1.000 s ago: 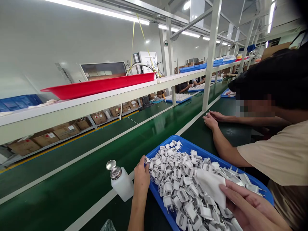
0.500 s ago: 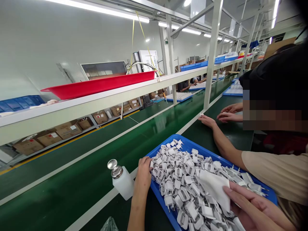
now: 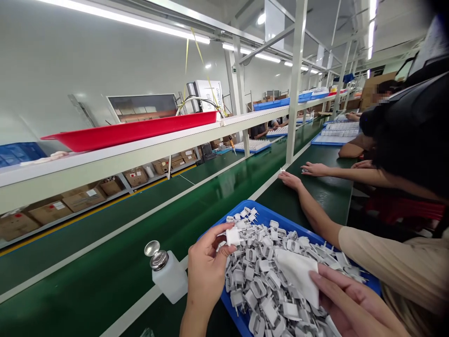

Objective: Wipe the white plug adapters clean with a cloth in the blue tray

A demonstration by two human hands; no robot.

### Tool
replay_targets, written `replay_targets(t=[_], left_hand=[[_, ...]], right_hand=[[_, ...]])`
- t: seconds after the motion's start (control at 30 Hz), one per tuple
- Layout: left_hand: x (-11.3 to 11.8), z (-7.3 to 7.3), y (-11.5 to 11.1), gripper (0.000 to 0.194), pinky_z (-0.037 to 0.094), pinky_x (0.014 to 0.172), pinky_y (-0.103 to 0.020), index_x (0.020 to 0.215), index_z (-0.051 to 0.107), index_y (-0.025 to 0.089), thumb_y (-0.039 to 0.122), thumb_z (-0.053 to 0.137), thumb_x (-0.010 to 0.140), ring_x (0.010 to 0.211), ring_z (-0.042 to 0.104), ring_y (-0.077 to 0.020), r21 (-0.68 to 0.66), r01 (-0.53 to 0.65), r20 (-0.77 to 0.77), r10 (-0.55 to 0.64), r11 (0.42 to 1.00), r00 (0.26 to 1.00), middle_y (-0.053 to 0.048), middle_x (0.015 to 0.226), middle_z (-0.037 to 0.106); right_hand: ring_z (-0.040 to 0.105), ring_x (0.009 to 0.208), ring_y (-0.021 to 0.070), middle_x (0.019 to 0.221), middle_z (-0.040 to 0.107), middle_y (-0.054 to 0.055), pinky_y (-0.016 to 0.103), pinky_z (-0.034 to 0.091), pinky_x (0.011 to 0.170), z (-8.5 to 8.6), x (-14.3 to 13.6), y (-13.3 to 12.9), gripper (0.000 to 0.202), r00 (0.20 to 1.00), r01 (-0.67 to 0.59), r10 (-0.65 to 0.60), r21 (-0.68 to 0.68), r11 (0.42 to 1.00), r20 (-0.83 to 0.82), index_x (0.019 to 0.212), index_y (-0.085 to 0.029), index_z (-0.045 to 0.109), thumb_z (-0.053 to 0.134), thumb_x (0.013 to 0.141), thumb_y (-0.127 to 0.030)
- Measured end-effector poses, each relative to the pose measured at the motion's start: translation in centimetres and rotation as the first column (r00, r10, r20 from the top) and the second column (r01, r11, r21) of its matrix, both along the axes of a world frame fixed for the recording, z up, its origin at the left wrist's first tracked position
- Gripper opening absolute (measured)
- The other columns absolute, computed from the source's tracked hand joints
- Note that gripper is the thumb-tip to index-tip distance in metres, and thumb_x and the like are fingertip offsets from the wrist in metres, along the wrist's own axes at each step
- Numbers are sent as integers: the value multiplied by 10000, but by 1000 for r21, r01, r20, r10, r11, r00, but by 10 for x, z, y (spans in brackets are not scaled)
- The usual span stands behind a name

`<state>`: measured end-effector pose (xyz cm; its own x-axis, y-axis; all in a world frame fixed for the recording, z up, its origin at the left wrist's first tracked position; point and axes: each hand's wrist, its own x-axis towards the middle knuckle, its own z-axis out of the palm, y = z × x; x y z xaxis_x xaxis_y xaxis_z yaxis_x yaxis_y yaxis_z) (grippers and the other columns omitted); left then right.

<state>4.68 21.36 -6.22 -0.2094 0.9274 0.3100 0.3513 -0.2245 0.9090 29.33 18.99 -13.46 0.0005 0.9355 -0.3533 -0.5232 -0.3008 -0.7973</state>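
Above the blue tray (image 3: 266, 216) of white plug parts, the left hand (image 3: 206, 269) pinches one plug part (image 3: 232, 236) in its grip; the right hand (image 3: 351, 304) holds a white cloth (image 3: 296, 274).

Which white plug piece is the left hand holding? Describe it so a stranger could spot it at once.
Find the blue tray heaped with white plug pieces on the green bench. At its near-left corner the left hand pinches one plug piece. Unlike the heaped ones, it is lifted clear above the pile between thumb and fingertips.

plugs (image 3: 261, 285): matt white plastic | wipe (image 3: 296, 276): soft cloth, seemingly | tray (image 3: 266, 216): glossy plastic
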Motion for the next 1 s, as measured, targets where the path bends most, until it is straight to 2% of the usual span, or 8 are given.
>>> replay_targets(t=[0.1, 0.27, 0.5, 0.6, 0.7, 0.83, 0.9, 1.0], left_hand=[[13, 11, -11, 262, 571, 805, -244, 1095, 748, 310, 266, 662, 852, 1040, 704, -209, -15, 39, 0, -39, 999, 999, -14, 1158, 767], [29, 21, -21, 256, 585, 771, -210, 1055, 766, 339, 236, 653, 850, 1038, 706, -199, -22, 58, -28, -59, 998, 998, 11, 1140, 773], [33, 24, -27, 308, 602, 796, -178, 1065, 762, 379, 202, 610, 864, 1132, 691, -189, -13, 74, -65, -75, 997, 995, 39, 1185, 759], [33, 24, -27, 326, 593, 845, -184, 1051, 770, 380, 172, 616, 852, 1118, 700, -180, 22, 87, -100, -84, 996, 991, 44, 1162, 770], [36, 24, -27, 352, 603, 866, -233, 1040, 779, 363, 138, 606, 832, 1109, 709, -202, 37, 103, -92, -100, 994, 991, 31, 1142, 779], [42, 23, -26, 414, 620, 827, -266, 989, 804, 357, 83, 587, 765, 1094, 720, -232, 37, 142, -48, -141, 989, 989, 26, 1117, 792], [45, 22, -25, 434, 626, 800, -281, 949, 815, 344, 61, 564, 736, 1083, 726, -248, 46, 160, -29, -159, 986, 987, 18, 1098, 800], [50, 22, -25, 460, 629, 708, -288, 949, 822, 320, 56, 531, 710, 1071, 730, -273, 32, 153, 18, -153, 988, 988, -3, 1101, 800]], right_hand=[[665, 1224, 319, 1155, 790, 59, 285, 627, 887, 14, 0, 2, 478, 997, -64, 63, -24, 998, -36, 1129, -204, 756, 872, 730, -440], [651, 1246, 241, 1143, 796, -4, 212, 593, 873, 18, -5, 0, 454, 992, -80, 78, -14, 997, -98, 1139, -258, 720, 864, 752, -446], [704, 1103, 245, 1082, 804, 37, 253, 564, 892, 32, -12, -1, 508, 991, -105, 110, 57, 993, -79, 1195, -225, 716, 847, 769, -468], [687, 1109, 243, 1067, 801, 41, 247, 550, 896, 37, -15, 0, 496, 992, -98, 103, 71, 993, -73, 1179, -229, 737, 856, 758, -462], [690, 940, 195, 901, 787, 17, 203, 539, 794, 41, -20, 1, 438, 990, -114, 124, 135, 984, -65, 1151, -223, 752, 844, 781, -438], [652, 780, 153, 725, 708, -20, 182, 533, 728, 48, -29, 2, 252, 977, -114, 147, 205, 972, -156, 1047, -235, 774, 812, 834, -362], [626, 714, 140, 691, 684, -31, 170, 530, 678, 49, -34, 1, 186, 969, -83, 127, 207, 975, -211, 973, -254, 784, 827, 817, -348], [657, 729, 157, 713, 718, -20, 166, 536, 613, 50, -40, -2, 294, 961, -36, 82, 176, 984, -266, 957, -265, 803, 907, 705, -377]])
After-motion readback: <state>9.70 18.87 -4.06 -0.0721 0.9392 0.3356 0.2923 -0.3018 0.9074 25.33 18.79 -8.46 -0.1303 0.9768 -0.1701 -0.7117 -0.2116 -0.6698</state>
